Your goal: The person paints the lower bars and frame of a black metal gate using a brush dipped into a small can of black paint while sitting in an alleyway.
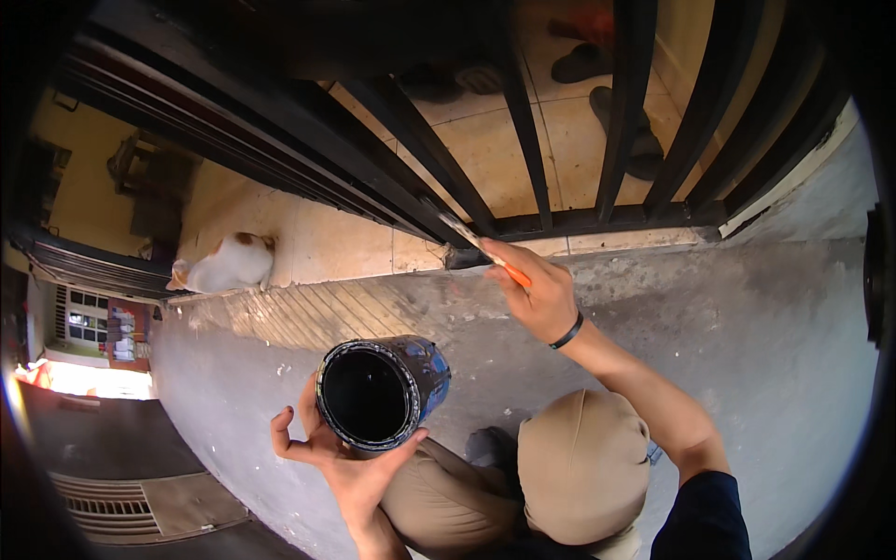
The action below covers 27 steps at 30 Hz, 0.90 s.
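Note:
My left hand [350, 467] grips a paint can [432, 373] from below and the side, thumb and fingers around it. The can is tilted so its round mouth faces me, with dark paint [367, 396] inside and smears on the rim. In my right hand [541, 294] is a paintbrush [507, 266] with an orange handle, held between thumb and fingers. Its tip lies against or just in front of a dark bar near the lower corner of a black metal gate [551, 222]; I cannot tell whether it touches. A black band circles my right wrist.
A white and orange cat [229, 263] lies on the tiled floor [345, 238] at the left, behind the step edge. Dark shoes [644, 149] stand behind the gate bars. Grey concrete [728, 336] spreads around my bent knees. Another slatted gate [89, 271] is at the far left.

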{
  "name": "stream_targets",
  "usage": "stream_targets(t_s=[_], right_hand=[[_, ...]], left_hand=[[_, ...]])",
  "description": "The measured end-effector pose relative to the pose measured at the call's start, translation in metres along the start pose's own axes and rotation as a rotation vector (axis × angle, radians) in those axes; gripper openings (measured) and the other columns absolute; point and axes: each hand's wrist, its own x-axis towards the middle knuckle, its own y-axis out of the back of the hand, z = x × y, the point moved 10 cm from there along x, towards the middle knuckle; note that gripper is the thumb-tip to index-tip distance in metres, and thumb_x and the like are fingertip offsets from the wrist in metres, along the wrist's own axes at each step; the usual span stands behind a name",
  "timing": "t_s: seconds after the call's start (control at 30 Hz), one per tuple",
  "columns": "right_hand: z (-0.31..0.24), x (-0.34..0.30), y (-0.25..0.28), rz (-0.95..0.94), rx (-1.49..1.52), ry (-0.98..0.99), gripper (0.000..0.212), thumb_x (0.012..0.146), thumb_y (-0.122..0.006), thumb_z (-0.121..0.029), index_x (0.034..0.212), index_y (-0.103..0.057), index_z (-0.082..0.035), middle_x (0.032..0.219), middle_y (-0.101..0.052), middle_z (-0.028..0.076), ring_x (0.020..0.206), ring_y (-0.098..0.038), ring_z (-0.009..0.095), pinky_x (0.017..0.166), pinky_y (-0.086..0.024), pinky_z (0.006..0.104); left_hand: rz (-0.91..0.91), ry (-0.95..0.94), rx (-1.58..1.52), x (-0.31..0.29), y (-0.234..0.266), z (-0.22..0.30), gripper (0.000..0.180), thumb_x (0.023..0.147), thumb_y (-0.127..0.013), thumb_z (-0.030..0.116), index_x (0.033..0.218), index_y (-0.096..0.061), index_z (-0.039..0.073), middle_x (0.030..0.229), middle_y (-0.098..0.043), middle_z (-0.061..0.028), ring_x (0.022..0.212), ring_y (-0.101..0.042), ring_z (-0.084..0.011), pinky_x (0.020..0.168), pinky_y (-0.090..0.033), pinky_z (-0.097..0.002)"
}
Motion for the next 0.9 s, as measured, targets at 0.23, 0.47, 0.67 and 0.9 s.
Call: stream_targets(t_s=[0.23, 0.47, 0.67, 0.9], right_hand=[[0.03, -0.009, -0.008, -0.005, -0.002, -0.181, 0.034, 0.101, -0.073, -0.003, 0.135, -0.071, -0.002, 0.114, -0.08, 0.019, 0.096, -0.082, 0.029, 0.083, -0.064, 0.035], [-0.041, 0.03, -0.004, 0.081, 0.05, 0.053, 0.037, 0.098, -0.077, -0.005, 0.135, -0.072, -0.005, 0.122, -0.078, 0.019, 0.101, -0.079, 0.034, 0.085, -0.064, 0.0368], [0.037, -0.033, -0.016, -0.093, -0.124, -0.185, 0.033, 0.101, -0.074, -0.01, 0.134, -0.072, -0.004, 0.12, -0.077, 0.022, 0.096, -0.081, 0.034, 0.082, -0.064, 0.0385], [0.028, -0.003, -0.023, 0.085, 0.074, -0.255, 0.032, 0.102, -0.073, -0.014, 0.134, -0.071, -0.006, 0.111, -0.077, 0.023, 0.092, -0.077, 0.043, 0.077, -0.063, 0.0422]], left_hand=[[0.014, 0.032, -0.038, 0.001, -0.006, 0.004, 0.141, 0.058, -0.108, 0.013, 0.154, -0.005, 0.021, 0.157, -0.042, -0.0223, 0.139, -0.055, -0.0341, 0.121, -0.048, -0.0476], [0.005, 0.048, -0.05, 0.001, -0.006, 0.004, 0.141, 0.058, -0.107, 0.011, 0.154, -0.005, 0.022, 0.157, -0.042, -0.0215, 0.139, -0.054, -0.0334, 0.121, -0.048, -0.0474], [-0.008, 0.03, -0.03, 0.002, -0.006, 0.004, 0.141, 0.058, -0.108, 0.013, 0.154, -0.006, 0.022, 0.157, -0.042, -0.0213, 0.14, -0.053, -0.0332, 0.121, -0.048, -0.0474], [-0.036, -0.019, 0.019, 0.002, -0.008, 0.006, 0.142, 0.061, -0.107, 0.014, 0.159, -0.004, 0.021, 0.158, -0.045, -0.0233, 0.143, -0.053, -0.0344, 0.121, -0.047, -0.0501]])
